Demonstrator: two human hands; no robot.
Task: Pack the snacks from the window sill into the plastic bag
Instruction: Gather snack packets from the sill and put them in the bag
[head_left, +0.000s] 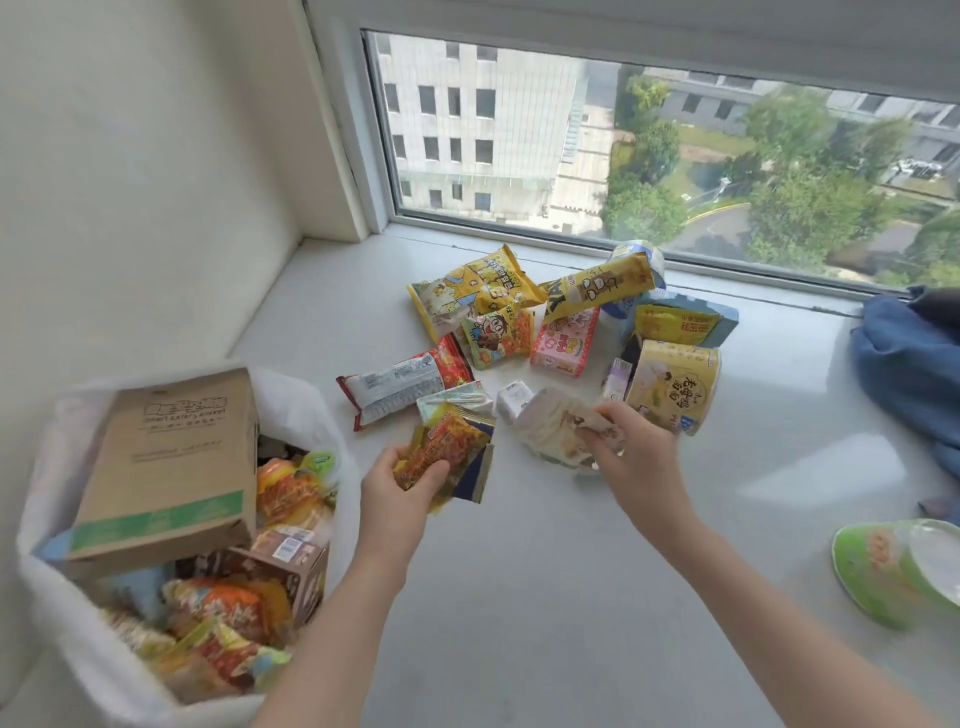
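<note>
My left hand (400, 486) grips an orange-red snack packet (441, 452) together with a dark blue packet (480, 475), just above the window sill (519, 571). My right hand (631, 444) holds a clear wrapped pale snack (550, 428). The white plastic bag (78, 649) stands open at lower left, holding a brown cardboard box (166, 467) and several orange packets. More snacks lie in a pile beyond my hands: a yellow chip bag (478, 291), a pink packet (566, 340), a red-white packet (405, 384) and a yellow cup (675, 384).
A blue cloth (909, 364) lies at the right end of the sill. A green cup lies on its side (893, 571) at lower right. The window glass and frame (623, 244) run behind the pile. A white wall closes the left side.
</note>
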